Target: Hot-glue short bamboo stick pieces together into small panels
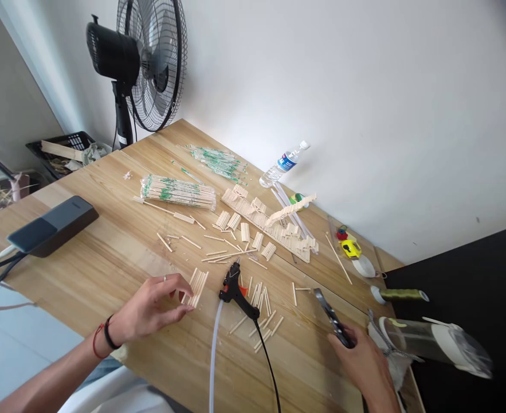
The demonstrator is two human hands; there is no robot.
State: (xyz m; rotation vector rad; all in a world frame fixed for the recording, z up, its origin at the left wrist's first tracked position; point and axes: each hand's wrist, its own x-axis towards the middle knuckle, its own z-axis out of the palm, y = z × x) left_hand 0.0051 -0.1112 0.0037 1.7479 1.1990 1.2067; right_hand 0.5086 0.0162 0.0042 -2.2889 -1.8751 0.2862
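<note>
My left hand (152,307) rests on the wooden table (106,258), its fingertips pinching a small glued panel of short wooden sticks (196,287). My right hand (364,364) is wrapped round the handles of a pair of pliers (332,316), jaws pointing up and left. A black hot glue gun (236,292) stands between the hands, with its cord and a glue stick trailing toward me. Loose cut sticks (262,312) lie scattered around it.
A packet of chopsticks (177,191), more wrapped ones (218,160), glued stick assemblies (270,226) and a water bottle (283,164) lie farther back. A black power bank (53,225) sits left, a standing fan (149,63) behind. Tape, thread spool (401,295) and a plastic container (437,341) crowd the right.
</note>
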